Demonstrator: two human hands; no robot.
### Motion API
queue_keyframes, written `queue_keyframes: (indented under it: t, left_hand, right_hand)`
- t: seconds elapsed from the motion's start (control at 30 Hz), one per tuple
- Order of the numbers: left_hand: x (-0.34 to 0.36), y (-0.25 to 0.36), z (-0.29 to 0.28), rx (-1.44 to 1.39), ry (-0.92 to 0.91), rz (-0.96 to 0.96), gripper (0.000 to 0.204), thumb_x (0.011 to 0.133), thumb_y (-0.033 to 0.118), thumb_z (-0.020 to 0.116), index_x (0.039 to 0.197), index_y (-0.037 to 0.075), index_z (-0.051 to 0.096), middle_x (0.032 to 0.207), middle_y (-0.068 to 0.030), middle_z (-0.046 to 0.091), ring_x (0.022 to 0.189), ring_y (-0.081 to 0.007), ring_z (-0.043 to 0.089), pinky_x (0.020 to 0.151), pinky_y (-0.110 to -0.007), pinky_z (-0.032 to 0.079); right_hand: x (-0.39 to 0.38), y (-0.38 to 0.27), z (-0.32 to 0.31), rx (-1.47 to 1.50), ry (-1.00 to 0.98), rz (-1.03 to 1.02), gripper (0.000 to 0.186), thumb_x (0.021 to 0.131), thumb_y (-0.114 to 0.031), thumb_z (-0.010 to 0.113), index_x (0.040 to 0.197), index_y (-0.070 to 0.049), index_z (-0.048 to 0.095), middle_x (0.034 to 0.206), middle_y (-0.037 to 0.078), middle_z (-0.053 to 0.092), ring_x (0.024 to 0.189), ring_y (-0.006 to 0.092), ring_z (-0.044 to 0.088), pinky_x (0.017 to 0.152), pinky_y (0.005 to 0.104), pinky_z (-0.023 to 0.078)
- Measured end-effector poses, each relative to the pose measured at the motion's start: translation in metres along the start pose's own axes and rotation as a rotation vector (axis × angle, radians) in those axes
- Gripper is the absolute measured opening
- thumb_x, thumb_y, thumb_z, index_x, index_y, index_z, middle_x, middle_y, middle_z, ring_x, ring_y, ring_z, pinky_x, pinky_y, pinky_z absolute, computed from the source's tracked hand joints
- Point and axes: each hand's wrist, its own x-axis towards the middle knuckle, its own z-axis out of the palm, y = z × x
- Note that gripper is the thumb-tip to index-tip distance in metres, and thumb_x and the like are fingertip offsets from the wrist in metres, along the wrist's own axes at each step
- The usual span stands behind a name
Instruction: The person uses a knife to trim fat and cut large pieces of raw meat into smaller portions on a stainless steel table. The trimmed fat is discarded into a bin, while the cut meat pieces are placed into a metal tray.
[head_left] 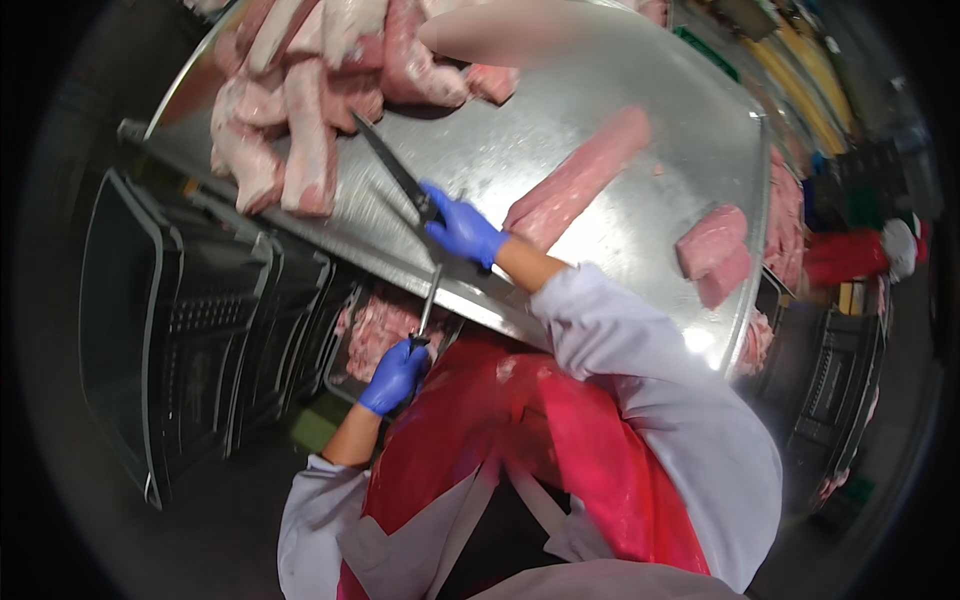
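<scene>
My right hand (462, 225), in a blue glove, grips a long knife (385, 155) above the steel table (690, 140); its blade points up and left toward several pale pink meat pieces (305, 135). My left hand (393, 372), also gloved, is closed round the handle of a thin sharpening steel (430, 300), held upright below the knife at the table's near edge; whether the two touch I cannot tell. A long trimmed strip of meat (580, 175) lies beside my right hand, and smaller pieces (715, 245) rest at the table's right.
Stacked dark plastic crates (200, 350) stand at the left. A bin of meat trimmings (365, 330) sits below the table's near edge. On the right are more meat (785, 210), dark crates (820, 370) and another person in red and white (845, 257).
</scene>
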Motion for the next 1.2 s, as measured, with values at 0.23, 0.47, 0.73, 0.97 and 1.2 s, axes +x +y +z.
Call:
queue_keyframes:
  t: [0.23, 0.47, 0.73, 0.97, 1.2]
  left_hand:
    - [-0.013, 0.089, 0.039, -0.616, -0.269, 0.069, 0.021, 0.105, 0.029, 0.051, 0.109, 0.009, 0.055, 0.076, -0.0025, 0.055, 0.054, -0.0139, 0.052, 0.048, -0.029, 0.044]
    - [-0.015, 0.159, 0.003, 0.755, 0.048, 0.885, 0.017, 0.098, 0.017, 0.059, 0.101, 0.0, 0.057, 0.073, -0.0106, 0.06, 0.059, -0.0259, 0.062, 0.055, -0.041, 0.047]
    - [0.004, 0.183, 0.088, 1.193, -0.195, 0.952, 0.017, 0.093, 0.016, 0.062, 0.091, 0.002, 0.052, 0.076, -0.0247, 0.06, 0.07, -0.0485, 0.06, 0.061, -0.052, 0.047]
    - [0.029, 0.17, 0.107, 1.241, -0.393, 1.006, 0.018, 0.094, 0.02, 0.062, 0.101, 0.004, 0.059, 0.084, -0.0227, 0.064, 0.073, -0.0454, 0.063, 0.063, -0.051, 0.05]
    - [0.117, 0.115, 0.125, 1.091, -0.384, 0.827, 0.025, 0.1, 0.025, 0.055, 0.105, 0.001, 0.058, 0.088, -0.0266, 0.067, 0.08, -0.0498, 0.064, 0.068, -0.053, 0.051]
  right_hand:
    - [-0.121, -0.126, -0.043, -0.39, -0.273, -0.073, 0.062, 0.099, -0.029, 0.059, 0.155, -0.015, 0.036, 0.097, 0.023, 0.057, 0.086, 0.0392, 0.064, 0.079, 0.0468, 0.052]
    - [-0.359, 0.05, -0.185, -0.704, 0.7, 0.328, 0.034, 0.1, -0.016, 0.055, 0.132, -0.005, 0.058, 0.094, 0.025, 0.067, 0.082, 0.0417, 0.067, 0.075, 0.0507, 0.053]
    - [-0.303, -0.097, -0.123, -0.221, 0.866, 0.156, 0.011, 0.102, -0.011, 0.055, 0.101, 0.0, 0.058, 0.073, 0.016, 0.063, 0.056, 0.0287, 0.062, 0.053, 0.036, 0.048]
    - [-0.436, -0.014, -0.07, -0.163, 0.655, 0.313, 0.02, 0.1, -0.023, 0.058, 0.098, -0.003, 0.056, 0.071, 0.01, 0.061, 0.057, 0.0277, 0.06, 0.053, 0.0389, 0.049]
    - [-0.422, -0.008, -0.079, 0.72, 0.384, 0.651, 0.029, 0.105, -0.029, 0.052, 0.094, -0.003, 0.06, 0.064, 0.006, 0.059, 0.046, 0.0122, 0.053, 0.043, 0.0263, 0.042]
